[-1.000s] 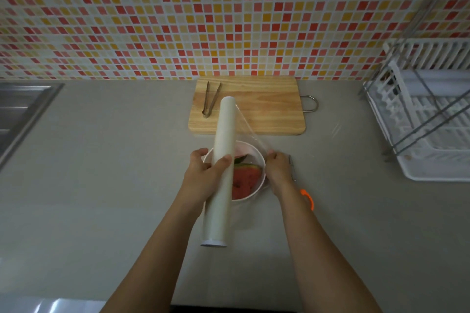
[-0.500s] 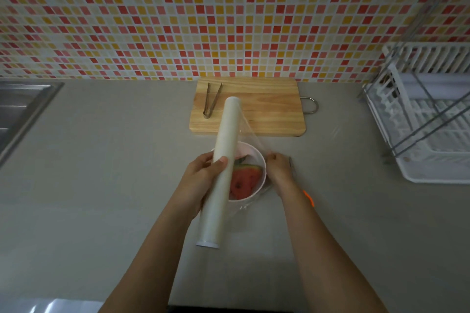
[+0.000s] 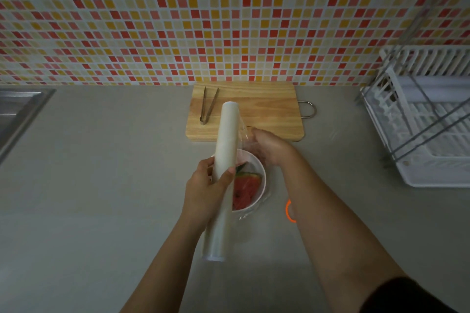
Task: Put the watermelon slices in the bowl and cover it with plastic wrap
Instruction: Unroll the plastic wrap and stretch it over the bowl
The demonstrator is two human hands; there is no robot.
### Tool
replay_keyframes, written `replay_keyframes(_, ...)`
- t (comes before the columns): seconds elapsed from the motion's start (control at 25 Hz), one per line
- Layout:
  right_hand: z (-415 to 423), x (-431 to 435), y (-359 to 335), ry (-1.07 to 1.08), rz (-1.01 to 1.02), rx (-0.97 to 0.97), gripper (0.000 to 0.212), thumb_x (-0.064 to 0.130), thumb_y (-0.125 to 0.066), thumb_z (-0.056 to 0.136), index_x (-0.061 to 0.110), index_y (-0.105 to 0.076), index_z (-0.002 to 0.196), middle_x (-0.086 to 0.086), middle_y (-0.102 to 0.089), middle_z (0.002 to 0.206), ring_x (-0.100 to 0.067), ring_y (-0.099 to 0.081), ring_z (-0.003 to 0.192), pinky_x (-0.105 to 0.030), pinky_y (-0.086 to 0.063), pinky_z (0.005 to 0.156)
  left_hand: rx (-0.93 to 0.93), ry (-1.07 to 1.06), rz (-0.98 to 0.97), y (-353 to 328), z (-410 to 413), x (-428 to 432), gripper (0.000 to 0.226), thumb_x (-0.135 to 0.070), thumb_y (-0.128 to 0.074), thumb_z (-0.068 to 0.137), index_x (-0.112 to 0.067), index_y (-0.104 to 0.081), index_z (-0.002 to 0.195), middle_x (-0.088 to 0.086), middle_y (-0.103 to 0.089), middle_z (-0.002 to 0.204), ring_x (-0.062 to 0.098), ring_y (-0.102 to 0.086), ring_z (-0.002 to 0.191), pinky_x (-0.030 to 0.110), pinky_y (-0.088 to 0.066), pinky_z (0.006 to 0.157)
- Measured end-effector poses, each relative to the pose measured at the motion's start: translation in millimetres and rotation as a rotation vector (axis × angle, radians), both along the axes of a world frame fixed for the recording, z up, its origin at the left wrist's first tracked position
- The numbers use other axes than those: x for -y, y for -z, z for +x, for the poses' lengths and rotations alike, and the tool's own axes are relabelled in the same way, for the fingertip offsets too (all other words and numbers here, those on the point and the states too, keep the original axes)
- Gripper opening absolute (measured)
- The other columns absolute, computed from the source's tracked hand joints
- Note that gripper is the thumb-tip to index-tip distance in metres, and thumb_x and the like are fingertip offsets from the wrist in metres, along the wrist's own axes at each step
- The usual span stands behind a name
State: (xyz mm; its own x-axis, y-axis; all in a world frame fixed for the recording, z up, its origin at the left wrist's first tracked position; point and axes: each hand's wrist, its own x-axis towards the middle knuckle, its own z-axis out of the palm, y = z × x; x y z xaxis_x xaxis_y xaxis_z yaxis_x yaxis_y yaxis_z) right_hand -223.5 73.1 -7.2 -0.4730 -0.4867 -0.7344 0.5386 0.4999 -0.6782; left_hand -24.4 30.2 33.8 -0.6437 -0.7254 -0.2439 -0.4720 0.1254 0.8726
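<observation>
A white bowl [image 3: 262, 178] stands on the grey counter with red watermelon slices [image 3: 245, 189] inside. My left hand [image 3: 207, 187] grips a long white roll of plastic wrap [image 3: 225, 150], held upright and tilted over the bowl's left side. A clear sheet of film [image 3: 250, 145] stretches from the roll over the bowl. My right hand [image 3: 270, 146] sits at the bowl's far right rim, fingers closed on the film's edge near the top of the roll.
A wooden cutting board [image 3: 256, 109] with metal tongs [image 3: 208, 108] lies behind the bowl. An orange-handled tool [image 3: 289, 211] is partly hidden under my right forearm. A white dish rack [image 3: 429, 119] stands at the right, a steel sink [image 3: 17, 112] at the left.
My right hand has moved from the bowl's right side up and away to its far rim, taking the film edge closer to the roll. The roll has stayed nearly in place.
</observation>
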Motion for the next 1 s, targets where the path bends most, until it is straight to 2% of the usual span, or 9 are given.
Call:
replay_keyframes(0.08, -1.8, -3.9, -5.0, 0.07, -0.031, 0.049, 0.024, 0.03, -0.046, 0.088, 0.019, -0.063, 0.076, 0.004, -0.07, 0.073, -0.016, -0.062, 0.07, -0.029, -0.046, 0.062, 0.009, -0.02, 0.006, 1.0, -0.5, -1.3, 0.049, -0.041, -0.065, 0.084, -0.022, -0.05, 0.127, -0.015, -0.055, 0.093, 0.018, -0.061, 0.096, 0.041, -0.054, 0.085)
replay_keyframes(0.2, 1.6, -5.3, -4.0, 0.237, -0.061, -0.007, 0.013, 0.02, -0.053, 0.089, 0.022, -0.063, 0.082, 0.007, -0.065, 0.085, -0.009, -0.06, 0.074, -0.026, -0.045, 0.063, 0.007, -0.063, 0.001, 3.6, -0.3, -3.5, 0.048, -0.04, -0.064, 0.085, -0.021, -0.05, 0.127, -0.018, -0.053, 0.09, 0.018, -0.06, 0.093, 0.039, -0.053, 0.082)
replay_keyframes(0.36, 10.2, -2.3, 8.1, 0.514, -0.156, -0.081, 0.023, 0.008, -0.047, 0.091, 0.016, -0.058, 0.109, 0.002, -0.063, 0.097, -0.01, -0.058, 0.081, -0.018, -0.042, 0.059, 0.008, -0.121, -0.103, 6.3, -0.4, -11.3, 0.045, -0.036, -0.062, 0.087, -0.015, -0.051, 0.125, -0.006, -0.059, 0.098, 0.017, -0.056, 0.089, 0.03, -0.044, 0.074)
replay_keyframes(0.44, 11.9, -3.2, 12.7, 0.663, -0.181, -0.097, 0.021, 0.007, -0.046, 0.092, 0.016, -0.056, 0.107, 0.0, -0.062, 0.1, -0.01, -0.054, 0.075, -0.017, -0.041, 0.058, -0.001, -0.159, -0.12, 3.9, -0.6, -11.5, 0.042, -0.034, -0.061, 0.088, -0.014, -0.052, 0.124, 0.0, -0.061, 0.104, 0.02, -0.058, 0.091, 0.029, -0.043, 0.075)
replay_keyframes(0.56, 13.9, -5.9, 18.7, 0.71, -0.134, -0.115, 0.019, 0.009, -0.048, 0.092, 0.014, -0.057, 0.108, 0.001, -0.063, 0.096, -0.008, -0.047, 0.062, -0.019, -0.038, 0.055, 0.003, -0.162, -0.037, 2.2, 0.2, -9.8, 0.053, -0.035, -0.051, 0.093, -0.017, -0.037, 0.14, 0.005, -0.06, 0.115, 0.028, -0.06, 0.104, 0.033, -0.045, 0.081)
replay_keyframes(0.68, 16.2, -4.5, 24.4, 0.71, -0.08, -0.159, 0.019, 0.01, -0.053, 0.091, 0.01, -0.061, 0.109, -0.001, -0.063, 0.09, -0.007, -0.045, 0.056, -0.019, -0.038, 0.052, 0.07, -0.086, -0.057, 4.3, 4.0, -9.9, 0.059, -0.036, -0.039, 0.097, -0.021, -0.017, 0.149, 0.015, -0.058, 0.126, 0.032, -0.059, 0.103, 0.037, -0.047, 0.082)
replay_keyframes(0.8, 17.7, -2.1, 28.2, 0.769, -0.069, -0.22, 0.011, 0.009, -0.056, 0.089, 0.011, -0.06, 0.098, -0.006, -0.066, 0.096, -0.008, -0.046, 0.059, -0.021, -0.038, 0.054, 0.119, -0.041, -0.098, 5.0, 6.6, -7.2, 0.078, -0.053, -0.055, 0.086, -0.015, -0.023, 0.146, 0.014, -0.054, 0.129, 0.031, -0.055, 0.113, 0.037, -0.045, 0.087)
replay_keyframes(0.88, 18.4, -1.5, 30.3, 0.803, -0.053, -0.288, 0.008, 0.01, -0.054, 0.089, 0.014, -0.058, 0.095, -0.005, -0.066, 0.095, -0.013, -0.051, 0.065, -0.022, -0.039, 0.055, 0.137, -0.049, -0.123, 4.2, 8.7, -4.0, 0.076, -0.054, -0.065, 0.078, -0.014, -0.037, 0.137, 0.007, -0.059, 0.116, 0.025, -0.059, 0.103, 0.033, -0.046, 0.079)
replay_keyframes(1.0, 19.5, 0.7, 30.8, 0.79, -0.047, -0.411, 0.011, 0.011, -0.058, 0.088, 0.009, -0.06, 0.099, -0.003, -0.062, 0.09, -0.016, -0.056, 0.078, -0.021, -0.04, 0.056, 0.08, -0.122, -0.135, 3.3, 12.4, 2.3, 0.049, -0.048, -0.061, 0.084, -0.017, -0.055, 0.121, -0.016, -0.057, 0.084, 0.004, -0.058, 0.076, 0.02, -0.041, 0.06)
